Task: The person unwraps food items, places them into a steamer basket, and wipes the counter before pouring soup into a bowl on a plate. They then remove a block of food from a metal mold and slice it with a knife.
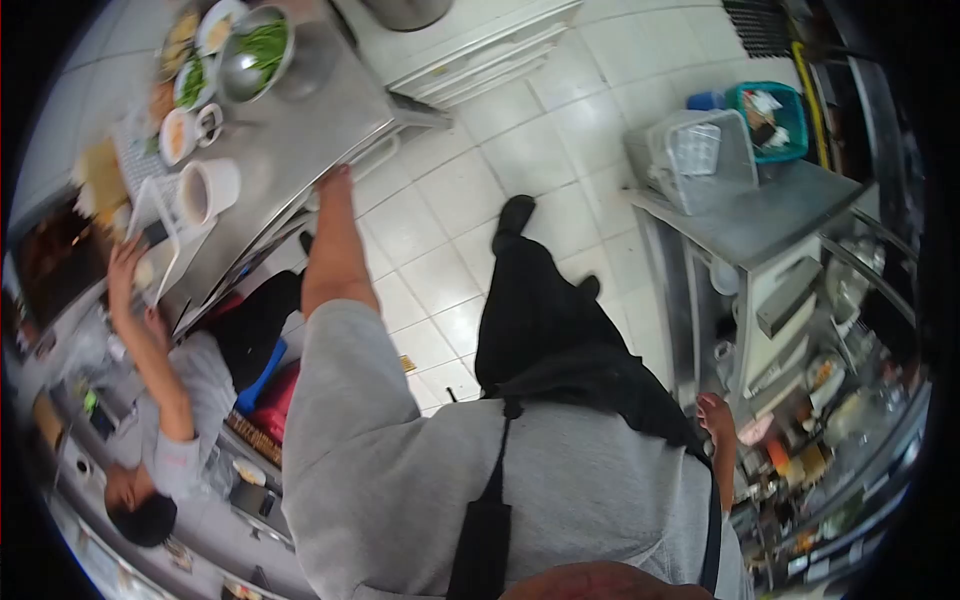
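Note:
My left arm stretches forward, and my left hand is beside the edge of the steel table. Its fingers are too small and foreshortened to make out. On that table a metal bowl holds green leaves, with small bowls of food around it. A white tub stands nearer the front edge. Down at my side hangs my right hand, its fingers loosely curled and nothing visible in them. It is nearest to the steel counter unit on the right.
Another person at left reaches toward a white rack. A clear plastic bin sits on the right counter, with a teal basket behind it. White floor tiles run between the counters. Crowded shelves line the right.

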A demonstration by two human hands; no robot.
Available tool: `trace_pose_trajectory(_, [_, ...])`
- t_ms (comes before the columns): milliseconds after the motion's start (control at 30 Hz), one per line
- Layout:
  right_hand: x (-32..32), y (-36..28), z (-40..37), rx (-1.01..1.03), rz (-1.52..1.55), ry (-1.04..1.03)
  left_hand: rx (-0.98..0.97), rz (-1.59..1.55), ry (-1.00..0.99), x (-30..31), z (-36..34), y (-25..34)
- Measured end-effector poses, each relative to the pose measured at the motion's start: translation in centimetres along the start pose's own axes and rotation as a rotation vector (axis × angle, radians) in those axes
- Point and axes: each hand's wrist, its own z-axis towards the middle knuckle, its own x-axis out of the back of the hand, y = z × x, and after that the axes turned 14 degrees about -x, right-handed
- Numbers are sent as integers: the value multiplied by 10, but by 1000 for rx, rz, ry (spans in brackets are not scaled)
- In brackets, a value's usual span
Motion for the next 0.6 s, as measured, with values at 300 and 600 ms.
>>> trace_pose_trajectory(300, [-4, -15, -45, -180, 440, -85, 131, -222, -113, 18, -3, -18])
trace_pose_trajectory(600, [-30, -43, -74, -161, 319, -29, 45, -286, -46, 58, 19, -21])
